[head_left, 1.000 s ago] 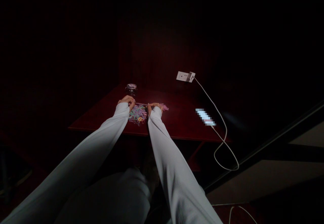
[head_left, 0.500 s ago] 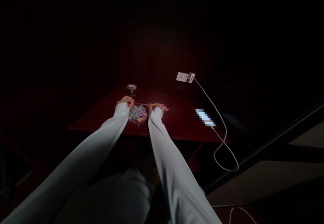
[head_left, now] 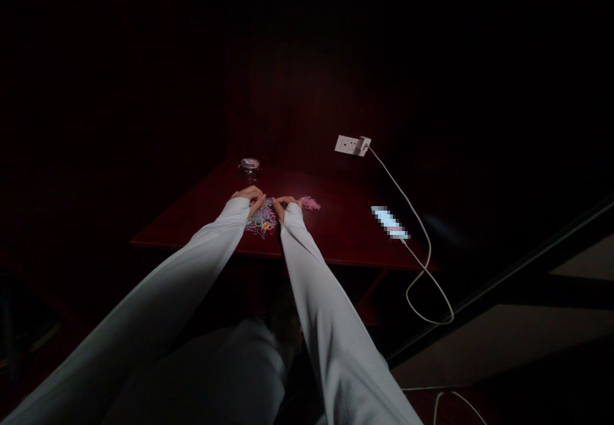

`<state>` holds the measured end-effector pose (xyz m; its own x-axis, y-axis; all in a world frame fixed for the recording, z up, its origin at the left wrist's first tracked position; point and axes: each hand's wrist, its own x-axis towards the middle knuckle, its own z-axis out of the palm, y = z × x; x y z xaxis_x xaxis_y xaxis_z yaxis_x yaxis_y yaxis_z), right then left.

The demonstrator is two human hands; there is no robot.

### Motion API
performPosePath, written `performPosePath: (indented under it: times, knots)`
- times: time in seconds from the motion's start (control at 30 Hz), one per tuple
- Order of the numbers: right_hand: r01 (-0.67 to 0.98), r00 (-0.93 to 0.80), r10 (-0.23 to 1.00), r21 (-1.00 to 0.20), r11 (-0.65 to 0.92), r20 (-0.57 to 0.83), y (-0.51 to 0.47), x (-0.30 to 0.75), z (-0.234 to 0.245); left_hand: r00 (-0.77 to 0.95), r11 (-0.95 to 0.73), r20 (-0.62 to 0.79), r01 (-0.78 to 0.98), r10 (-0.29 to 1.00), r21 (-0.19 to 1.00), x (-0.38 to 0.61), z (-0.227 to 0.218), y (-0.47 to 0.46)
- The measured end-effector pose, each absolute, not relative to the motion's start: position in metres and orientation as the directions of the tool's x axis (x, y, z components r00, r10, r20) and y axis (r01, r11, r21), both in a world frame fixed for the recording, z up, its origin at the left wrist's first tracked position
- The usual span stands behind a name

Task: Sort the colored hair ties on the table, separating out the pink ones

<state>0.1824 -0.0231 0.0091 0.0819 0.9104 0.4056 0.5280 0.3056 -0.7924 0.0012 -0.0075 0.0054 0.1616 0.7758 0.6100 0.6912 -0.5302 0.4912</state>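
Note:
A loose heap of thin coloured rubber bands (head_left: 265, 219), mostly purple with some green and orange, lies on the dark red table. My left hand (head_left: 249, 196) is at the heap's left and far side, fingers pinched together. Facing it from the right, my right hand (head_left: 286, 205) is closed in a pinch too. Only a small gap parts the fingertips, and the rubber band pinched between them is barely visible there. A smaller pile of pink rubber bands (head_left: 311, 203) lies just beyond my right hand. Both hands partly cover the heap.
A clear jar with a lid (head_left: 250, 168) stands at the back left of the table (head_left: 336, 239). To the right lies a lit phone (head_left: 389, 223), its white cable (head_left: 407, 201) looping over the table edge to a charger in a wall socket (head_left: 350, 145).
The hands have come closer together, my left hand moving right and my right hand slightly left. The band stretched straight between them has slackened. More of the pink pile shows.

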Motion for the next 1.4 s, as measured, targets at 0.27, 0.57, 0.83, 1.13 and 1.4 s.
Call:
performPosePath:
  times: [0.27,0.57,0.83,1.13,1.4]
  knots:
    - [0.538,0.120,0.919,-0.803,0.257,0.375,-0.030,0.180,0.016,0.061,-0.498,0.645,0.692,0.762,0.523,0.001,0.004,-0.004]
    - [0.551,0.082,0.927,-0.792,0.265,0.367,-0.032,0.181,0.019,0.169,-0.510,0.625,0.751,0.762,0.419,0.002,0.007,-0.009]
    - [0.562,0.072,0.917,-0.775,0.287,0.392,-0.032,0.181,0.017,0.186,-0.538,0.636,0.730,0.749,0.421,-0.001,0.004,-0.004]
    - [0.582,0.063,0.915,-0.760,0.290,0.398,-0.034,0.181,0.017,0.143,-0.562,0.659,0.671,0.738,0.483,-0.004,-0.002,0.003]
    - [0.567,0.086,0.922,-0.779,0.266,0.378,-0.035,0.179,0.018,0.085,-0.609,0.708,0.589,0.701,0.532,-0.001,-0.006,0.006]
